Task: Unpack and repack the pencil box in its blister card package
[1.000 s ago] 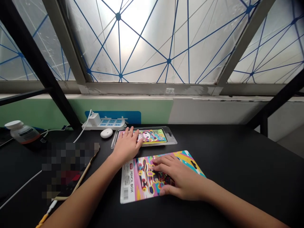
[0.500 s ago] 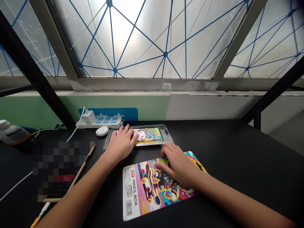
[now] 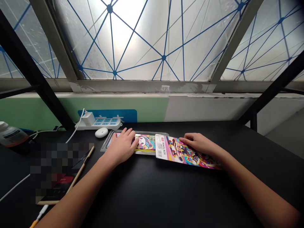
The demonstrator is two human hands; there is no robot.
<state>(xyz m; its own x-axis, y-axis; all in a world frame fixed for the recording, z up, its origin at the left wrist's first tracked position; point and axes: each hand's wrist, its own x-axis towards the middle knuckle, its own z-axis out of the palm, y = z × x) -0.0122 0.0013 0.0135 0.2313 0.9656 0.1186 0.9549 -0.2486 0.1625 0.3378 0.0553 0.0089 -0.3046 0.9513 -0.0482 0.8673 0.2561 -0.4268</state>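
Observation:
A flat pencil box [image 3: 145, 142] with a colourful cartoon print lies in a clear plastic blister shell [image 3: 104, 146] toward the back of the desk. My left hand [image 3: 122, 144] rests on the box's left part, fingers stretched out and covering that end. To the right, my right hand [image 3: 200, 144] grips a bright printed backing card [image 3: 178, 150] by its upper edge. The words PENCIL BOX and a barcode show on the card's white left end. That end overlaps the right part of the shell and box, and the card is tilted. Some fingertips of my right hand are hidden behind it.
A white power strip [image 3: 106, 123] with a plugged-in charger stands against the wall, a white round case [image 3: 101, 132] before it. At left are a bottle [image 3: 11, 134], a blurred-out dark device [image 3: 61, 177] and cables. Black frame bars [image 3: 270, 91] slant at both sides.
My right hand has lifted the card and moved it back and to the right, tilting it over the shell's right end. My left hand stays on the pencil box.

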